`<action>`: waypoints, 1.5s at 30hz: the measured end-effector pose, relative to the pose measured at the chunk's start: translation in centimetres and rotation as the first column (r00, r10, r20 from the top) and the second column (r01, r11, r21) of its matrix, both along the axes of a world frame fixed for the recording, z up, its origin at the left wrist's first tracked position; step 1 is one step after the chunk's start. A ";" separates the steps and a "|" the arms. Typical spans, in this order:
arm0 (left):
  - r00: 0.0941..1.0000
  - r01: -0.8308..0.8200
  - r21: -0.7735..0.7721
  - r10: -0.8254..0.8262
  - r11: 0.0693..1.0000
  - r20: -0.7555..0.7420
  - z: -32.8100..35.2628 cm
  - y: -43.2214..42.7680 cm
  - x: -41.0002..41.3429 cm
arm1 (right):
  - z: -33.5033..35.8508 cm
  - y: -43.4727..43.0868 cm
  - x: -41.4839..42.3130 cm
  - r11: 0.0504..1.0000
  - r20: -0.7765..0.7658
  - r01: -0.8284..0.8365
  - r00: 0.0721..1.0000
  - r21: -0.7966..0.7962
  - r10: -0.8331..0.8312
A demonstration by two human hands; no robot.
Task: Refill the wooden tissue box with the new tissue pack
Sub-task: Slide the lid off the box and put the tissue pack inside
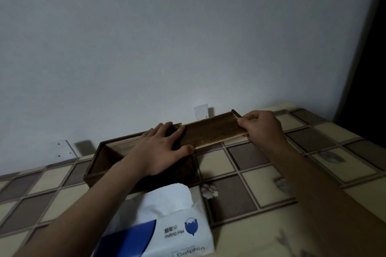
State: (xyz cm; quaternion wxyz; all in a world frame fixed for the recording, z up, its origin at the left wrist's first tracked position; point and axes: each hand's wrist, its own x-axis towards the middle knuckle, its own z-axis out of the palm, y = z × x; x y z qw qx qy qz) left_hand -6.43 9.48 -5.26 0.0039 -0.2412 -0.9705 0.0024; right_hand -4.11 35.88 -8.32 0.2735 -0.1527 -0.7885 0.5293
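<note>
While the left hand (165, 148) presses flat on the wooden box (100, 165), bracing it, the right hand (263, 129) pinches the sliding lid (211, 131), mostly drawn out. Box open; tissue pack (167, 227) waits below both hands, not yet inserted.

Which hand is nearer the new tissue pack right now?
Left. The left hand rests on the wooden box just beyond the tissue pack. The right hand is farther off to the right, holding the end of the sliding lid.
</note>
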 end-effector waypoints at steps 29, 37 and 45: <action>0.984 -0.038 -0.059 0.027 0.998 -0.175 -0.1 3.6 0.3 | -0.3 5.4 0.6 0.997 0.052 0.046 0.997 0.068 -0.049; 0.936 0.166 -0.126 -0.197 0.978 -0.291 0.3 6.0 1.0 | -0.9 6.7 1.7 0.990 0.066 0.078 0.994 0.115 -0.086; 0.909 0.229 -0.329 -0.322 0.916 -0.264 0.0 8.6 1.9 | -3.2 7.5 1.3 0.984 0.135 0.075 0.986 0.160 -0.097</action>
